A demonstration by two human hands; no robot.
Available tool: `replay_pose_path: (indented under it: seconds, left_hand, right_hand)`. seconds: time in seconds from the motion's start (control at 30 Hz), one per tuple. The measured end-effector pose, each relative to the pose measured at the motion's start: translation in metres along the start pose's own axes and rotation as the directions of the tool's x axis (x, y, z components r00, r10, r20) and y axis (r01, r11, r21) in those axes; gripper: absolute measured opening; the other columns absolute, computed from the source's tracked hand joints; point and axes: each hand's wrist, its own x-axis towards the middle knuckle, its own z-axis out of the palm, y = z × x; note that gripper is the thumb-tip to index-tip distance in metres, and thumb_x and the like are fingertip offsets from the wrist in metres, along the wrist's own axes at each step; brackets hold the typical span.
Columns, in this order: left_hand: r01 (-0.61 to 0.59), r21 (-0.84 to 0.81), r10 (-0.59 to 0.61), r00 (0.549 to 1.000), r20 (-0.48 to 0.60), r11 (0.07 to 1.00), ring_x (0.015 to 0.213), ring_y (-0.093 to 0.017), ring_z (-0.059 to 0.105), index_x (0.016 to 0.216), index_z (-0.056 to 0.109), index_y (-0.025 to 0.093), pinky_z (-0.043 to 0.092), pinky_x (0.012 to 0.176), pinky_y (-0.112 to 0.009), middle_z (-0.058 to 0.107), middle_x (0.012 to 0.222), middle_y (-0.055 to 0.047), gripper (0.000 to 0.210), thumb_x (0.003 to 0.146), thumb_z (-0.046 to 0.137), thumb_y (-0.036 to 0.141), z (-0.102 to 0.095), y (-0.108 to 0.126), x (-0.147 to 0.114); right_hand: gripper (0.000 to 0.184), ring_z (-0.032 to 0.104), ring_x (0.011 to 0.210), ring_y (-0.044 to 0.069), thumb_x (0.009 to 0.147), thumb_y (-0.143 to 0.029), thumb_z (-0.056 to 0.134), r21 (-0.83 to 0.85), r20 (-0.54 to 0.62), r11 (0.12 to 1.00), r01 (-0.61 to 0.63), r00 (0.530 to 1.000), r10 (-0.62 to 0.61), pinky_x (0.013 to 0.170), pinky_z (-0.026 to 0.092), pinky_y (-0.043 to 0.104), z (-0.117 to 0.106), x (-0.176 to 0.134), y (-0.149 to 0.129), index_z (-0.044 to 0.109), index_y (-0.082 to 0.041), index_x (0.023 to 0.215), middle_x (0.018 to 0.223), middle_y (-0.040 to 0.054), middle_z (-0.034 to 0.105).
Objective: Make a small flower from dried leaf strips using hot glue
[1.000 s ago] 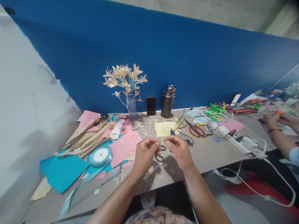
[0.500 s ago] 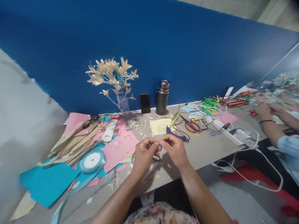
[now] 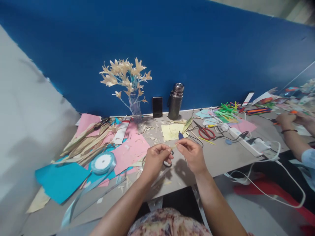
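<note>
Over the table's front part, my left hand (image 3: pixel 157 159) pinches a small pale yellowish strip (image 3: pixel 173 147), perhaps corn husk. Thumb and index finger of my right hand (image 3: pixel 193 155) are closed at the strip's other end, their tips a little apart from the left ones. Dark scissor-like handle loops (image 3: pixel 167 164) show beside my left fingers; whether they are held or lie on the table I cannot tell. Just behind the right hand, the blue glue gun (image 3: pixel 180 135) is mostly hidden. It rests by a yellow paper (image 3: pixel 169 131) with husk scraps.
Husk flowers (image 3: pixel 125 73) stand in a clear vase (image 3: pixel 135 106), near a phone (image 3: pixel 157 107) and a flask (image 3: pixel 176 101). Left lie husks (image 3: pixel 86 144) and a ribbon roll (image 3: pixel 103 163); right, red-handled scissors (image 3: pixel 206 133) and a power strip (image 3: pixel 246 142). A co-worker's hands (image 3: pixel 286 121) are far right.
My fingertips have drawn slightly apart, showing the pale strip between them. My right hand now covers more of the glue gun. The whole view has shifted a little.
</note>
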Motion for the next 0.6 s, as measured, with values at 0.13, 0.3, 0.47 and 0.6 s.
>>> replay_pose_path:
  seconds: [0.13,0.3,0.47,0.6]
  left_hand:
    - [0.009,-0.020,-0.009,1.000,0.023,1.000,0.047,-0.010,0.057,0.074,0.065,0.013,0.045,0.054,-0.022,0.067,0.060,-0.002,0.022,0.075,0.074,0.033,0.001,-0.003,0.001]
    - [-0.005,0.028,0.004,0.999,0.039,1.000,0.049,-0.011,0.061,0.079,0.067,0.013,0.047,0.055,-0.023,0.070,0.063,-0.003,0.023,0.075,0.075,0.034,0.000,-0.006,0.005]
    - [-0.023,0.067,0.019,0.998,0.059,0.997,0.050,-0.013,0.063,0.081,0.069,0.013,0.048,0.055,-0.024,0.072,0.065,-0.005,0.021,0.073,0.076,0.031,0.001,-0.011,0.007]
    - [-0.085,0.163,0.084,0.996,0.008,0.983,0.055,-0.014,0.066,0.082,0.072,0.014,0.049,0.059,-0.024,0.073,0.066,-0.003,0.014,0.074,0.074,0.026,0.004,-0.016,0.005]
  right_hand:
    - [0.015,0.058,0.068,0.014,0.085,-0.032,0.069,-0.035,-0.037,0.999,0.024,0.999,-0.025,0.066,0.048,0.026,0.001,-0.001,0.001,0.070,-0.019,0.077,0.072,0.0005,0.066]
    - [0.017,0.056,0.064,0.013,0.085,-0.034,0.070,-0.028,-0.086,1.000,-0.012,0.996,0.009,0.063,0.046,0.024,0.000,-0.001,0.004,0.069,-0.018,0.077,0.070,-0.0004,0.066]
    - [0.017,0.055,0.060,0.012,0.084,-0.034,0.070,-0.026,-0.122,0.999,-0.046,0.992,0.042,0.060,0.045,0.024,-0.004,-0.001,0.005,0.069,-0.018,0.078,0.068,-0.0008,0.066]
    - [0.018,0.053,0.059,0.011,0.083,-0.034,0.071,-0.013,-0.120,0.999,-0.051,0.992,0.049,0.059,0.043,0.024,-0.006,0.001,0.008,0.068,-0.018,0.077,0.067,-0.0015,0.064]
